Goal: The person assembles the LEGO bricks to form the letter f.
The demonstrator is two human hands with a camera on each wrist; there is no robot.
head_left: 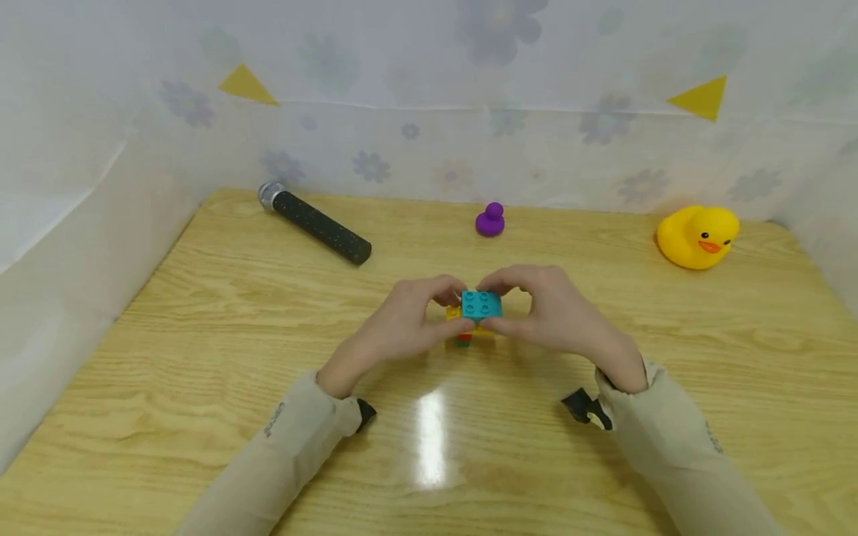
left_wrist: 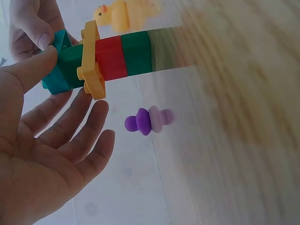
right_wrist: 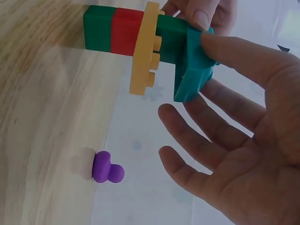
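A small tower of toy building bricks stands upright on the table between both hands. From the bottom come a green brick [left_wrist: 137, 52], a red brick [left_wrist: 111, 58], a wide yellow plate [right_wrist: 144, 51], another green brick [right_wrist: 170, 40] and a teal sloped brick [head_left: 480, 305] on top. My left hand [head_left: 407, 318] pinches the teal brick's left side between thumb and fingers. From the other side, my right hand [head_left: 558, 309] grips the same brick, thumb in front and fingers behind. The lower fingers of each hand spread out beside the tower.
Behind the hands sits a small purple duck [head_left: 491, 221]. A black microphone [head_left: 322, 225] lies at the back left, and a big yellow duck [head_left: 697, 238] stands at the back right. Flower-patterned cloth [head_left: 415, 67] hangs along the wooden table's [head_left: 201, 313] back edge.
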